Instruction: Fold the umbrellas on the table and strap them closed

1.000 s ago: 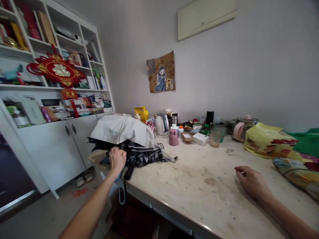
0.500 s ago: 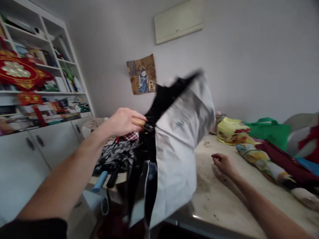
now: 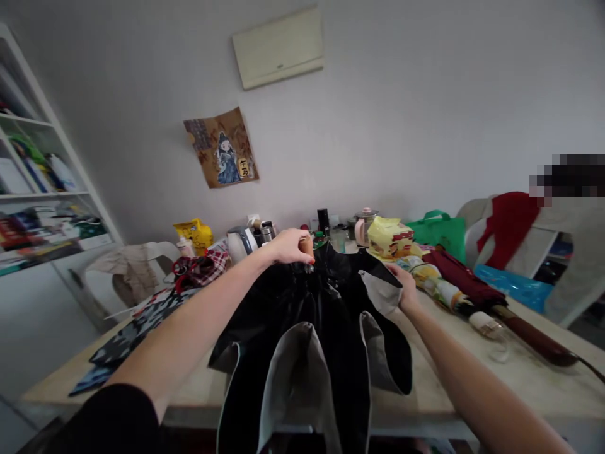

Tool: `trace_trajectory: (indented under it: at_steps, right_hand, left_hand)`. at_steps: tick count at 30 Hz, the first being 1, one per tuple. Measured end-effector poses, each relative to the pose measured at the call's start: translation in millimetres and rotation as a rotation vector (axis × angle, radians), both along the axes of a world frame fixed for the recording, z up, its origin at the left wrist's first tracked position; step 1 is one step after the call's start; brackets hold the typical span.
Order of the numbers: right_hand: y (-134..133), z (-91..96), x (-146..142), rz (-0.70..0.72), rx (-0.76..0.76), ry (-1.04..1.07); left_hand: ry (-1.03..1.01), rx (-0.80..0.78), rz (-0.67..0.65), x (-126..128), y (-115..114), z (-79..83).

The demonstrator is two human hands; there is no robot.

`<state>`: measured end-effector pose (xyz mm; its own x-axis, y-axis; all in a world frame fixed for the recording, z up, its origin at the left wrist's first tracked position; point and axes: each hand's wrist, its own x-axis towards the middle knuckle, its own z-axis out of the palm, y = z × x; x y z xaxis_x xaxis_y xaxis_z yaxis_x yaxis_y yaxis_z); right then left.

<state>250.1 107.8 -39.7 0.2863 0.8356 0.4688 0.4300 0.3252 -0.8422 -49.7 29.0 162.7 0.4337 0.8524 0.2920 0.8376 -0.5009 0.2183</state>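
Note:
A folding umbrella (image 3: 312,340), black inside and silver-grey outside, lies across the table toward me with its canopy hanging loose. My left hand (image 3: 289,246) is closed round its wooden handle (image 3: 306,244) at the far end. On the right side of the canopy, my right hand (image 3: 403,285) grips a fold of the fabric. A second, camouflage-patterned umbrella (image 3: 142,321) lies flat on the table to the left.
A kettle (image 3: 239,241), jars and bottles stand along the wall behind. A yellow bag (image 3: 388,237), a green bag (image 3: 437,231) and a dark red umbrella (image 3: 477,296) lie to the right. Shelves (image 3: 33,202) fill the left wall. A person sits at the far right.
My left hand lifted the silver-and-black umbrella from the pile at the left and swung it in front of me. My right hand left the tabletop and took hold of the canopy.

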Motion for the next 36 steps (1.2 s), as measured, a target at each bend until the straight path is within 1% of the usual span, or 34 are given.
trace_trajectory:
  at_steps: [2, 3, 4, 5, 7, 10, 11, 13, 14, 15, 17, 19, 20, 21, 22, 23, 25, 27, 29, 31, 32, 34, 35, 36]
  right_hand:
    - [1, 3.3, 6, -0.038, -0.044, 0.108]
    - [1, 5.2, 7, -0.050, -0.057, 0.163]
    - [1, 7.0, 9, -0.053, -0.064, 0.218]
    - [0, 8.6, 9, -0.050, -0.066, 0.271]
    - [-1, 11.4, 8, -0.042, -0.070, 0.367]
    - [-3, 15.7, 3, -0.010, -0.065, 0.453]
    - [-5, 17.4, 2, 0.017, -0.051, 0.467]
    - [-10, 20.8, -2, 0.116, 0.027, 0.461]
    - [-15, 22.0, -4, 0.174, 0.089, 0.427]
    - [-20, 22.7, -6, 0.237, 0.157, 0.365]
    - [-31, 22.6, -13, 0.373, 0.279, 0.173]
    - [-40, 21.7, -21, 0.508, 0.332, -0.036]
    - [-43, 21.7, -25, 0.562, 0.338, -0.118]
    - [-44, 22.6, -28, 0.590, 0.337, -0.179]
    - [-43, 24.7, -30, 0.582, 0.330, -0.225]
    - [-40, 28.1, -31, 0.541, 0.317, -0.254]
    - [-29, 38.2, -31, 0.414, 0.266, -0.269]
    - [-17, 50.5, -35, 0.327, 0.172, -0.244]
    - [-11, 61.6, -48, 0.348, 0.048, -0.203]
    - [-15, 69.4, -71, 0.463, -0.024, -0.173]
    - [-19, 72.1, -85, 0.549, -0.003, -0.166]
    - [-31, 76.2, -112, 0.775, 0.155, -0.182]
    - [-36, 78.1, -124, 0.861, 0.228, -0.211]
    - [-41, 80.3, -133, 0.908, 0.288, -0.236]
  left_hand:
    - [-0.340, -0.058, -0.004, -14, 9, -19.6]
    - [-0.475, -0.072, 0.015, -19, 13, -31.2]
    - [-0.555, -0.079, 0.058, -24, 15, -43.4]
    - [-0.594, -0.079, 0.102, -28, 17, -55.6]
    - [-0.612, -0.093, 0.147, -35, 17, -78.0]
    - [-0.669, -0.157, 0.083, -44, 12, -102.6]
    - [-0.691, -0.146, 0.053, -45, 10, -108.3]
    - [-0.788, -0.066, 0.028, -46, 5, -116.8]
    - [-0.857, -0.037, 0.018, -45, 3, -119.9]
    - [-0.933, -0.046, -0.004, -44, 0, -122.4]
    - [-1.028, -0.151, -0.122, -43, -5, -125.5]
    - [-0.970, -0.238, -0.253, -44, -8, -126.2]
    - [-0.903, -0.236, -0.266, -46, -9, -125.7]
    - [-0.834, -0.223, -0.242, -50, -9, -124.9]
    - [-0.773, -0.213, -0.192, -54, -8, -123.9]
    - [-0.717, -0.218, -0.138, -59, -7, -122.8]
    - [-0.627, -0.266, -0.088, -67, -5, -120.9]
    - [-0.583, -0.311, -0.112, -70, -4, -119.6]
    - [-0.611, -0.312, -0.168, -65, -2, -118.4]
    - [-0.678, -0.296, -0.243, -54, 0, -116.9]
    - [-0.695, -0.278, -0.276, -47, 1, -116.0]
    - [-0.674, -0.211, -0.292, -36, 3, -114.6]
    - [-0.642, -0.171, -0.277, -32, 4, -114.5]
    - [-0.601, -0.134, -0.260, -31, 4, -114.8]
